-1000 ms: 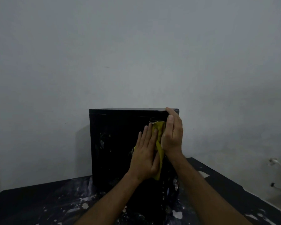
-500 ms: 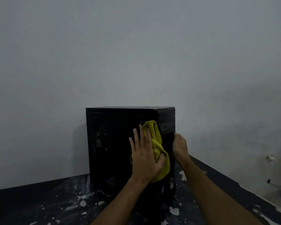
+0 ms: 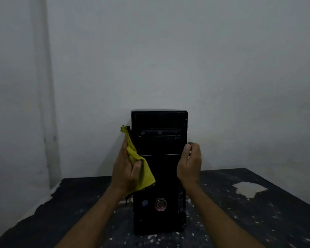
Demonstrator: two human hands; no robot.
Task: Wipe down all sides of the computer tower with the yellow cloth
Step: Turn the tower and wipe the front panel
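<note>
Black computer tower [image 3: 159,176] upright on a paint-flecked dark table [image 3: 258,208], front panel facing the camera; left hand [image 3: 126,169] pinching the yellow cloth [image 3: 141,172] against its left side; right hand [image 3: 190,165], fingers curled, gripping the right edge; pale wall [image 3: 168,51] behind

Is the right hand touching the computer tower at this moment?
Touching. In the head view the right hand wraps the right front edge of the computer tower, its thumb lying on the front panel with no gap showing.

Upright black tower [image 3: 159,176] between cloth-holding left hand [image 3: 126,169] and right hand [image 3: 189,164].
</note>
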